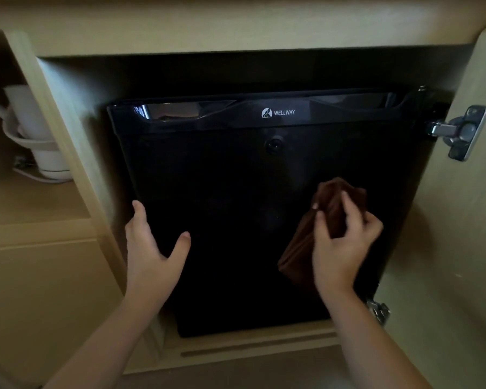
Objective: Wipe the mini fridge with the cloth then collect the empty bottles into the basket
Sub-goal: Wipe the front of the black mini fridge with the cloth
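A black mini fridge (230, 175) marked WELLWAY stands inside a beige cabinet, its door shut and facing me. My right hand (345, 245) grips a bunched brown cloth (300, 248) and presses it against the right half of the fridge door. My left hand (152, 242) lies flat and spread on the left edge of the door, holding nothing. No bottles or basket are in view.
The cabinet door (460, 220) stands swung out on the right, with metal hinges (460, 133) at top and near the bottom. To the left, an open compartment holds a white hair dryer (31, 130) in a ring holder. A beige cabinet frame (76, 169) flanks the fridge.
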